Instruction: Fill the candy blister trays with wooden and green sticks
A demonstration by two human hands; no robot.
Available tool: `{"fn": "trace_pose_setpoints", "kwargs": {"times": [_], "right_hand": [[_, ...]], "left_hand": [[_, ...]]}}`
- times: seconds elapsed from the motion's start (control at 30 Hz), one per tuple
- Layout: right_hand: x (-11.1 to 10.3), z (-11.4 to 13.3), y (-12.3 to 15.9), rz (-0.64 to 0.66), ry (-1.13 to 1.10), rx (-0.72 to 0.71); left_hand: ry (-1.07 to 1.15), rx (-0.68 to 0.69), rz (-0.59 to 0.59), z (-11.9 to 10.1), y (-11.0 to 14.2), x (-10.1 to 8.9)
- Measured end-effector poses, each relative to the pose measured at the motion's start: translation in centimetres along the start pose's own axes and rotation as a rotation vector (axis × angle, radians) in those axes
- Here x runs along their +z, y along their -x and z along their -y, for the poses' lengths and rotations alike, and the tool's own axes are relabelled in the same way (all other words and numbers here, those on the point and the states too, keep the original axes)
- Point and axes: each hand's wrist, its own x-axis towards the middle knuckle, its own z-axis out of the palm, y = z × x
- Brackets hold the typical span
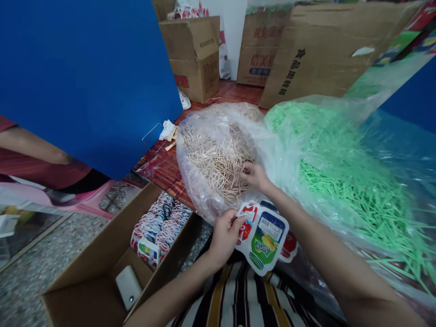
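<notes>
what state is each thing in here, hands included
left hand: closed on printed cards
printed cards: held, fanned out
right hand: at the wooden sticks, fingers bent
wooden sticks: loose, heaped in an open clear bag
green sticks: heaped, partly under clear plastic
lower cardboard box: open, partly filled

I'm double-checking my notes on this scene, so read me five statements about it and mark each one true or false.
1. The left hand holds printed cards. True.
2. The right hand is at the pale sticks. True.
3. In the picture, the green strips lie left of the pale sticks. False: the green strips lie to their right.
4. A white device is in the open box. True.
5. The open box holds only the white device. False: stacked cards are in it too.
</notes>
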Motion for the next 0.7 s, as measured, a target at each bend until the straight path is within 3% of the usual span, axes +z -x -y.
{"fn": "trace_pose_setpoints", "kwargs": {"times": [0.17, 0.43, 0.7], "right_hand": [[0.6, -0.1, 0.3, 0.008, 0.085, -0.002], [0.4, 0.4, -0.2, -0.024, 0.188, 0.147], [1.6, 0.9, -2.0, 0.203, 0.191, 0.230]], "left_hand": [[-0.011, 0.014, 0.001, 0.0, 0.0, 0.1], [-0.028, 0.003, -0.002, 0.3, 0.0, 0.1], [-0.065, 0.020, -0.006, 0.2, 0.1, 0.2]]}}
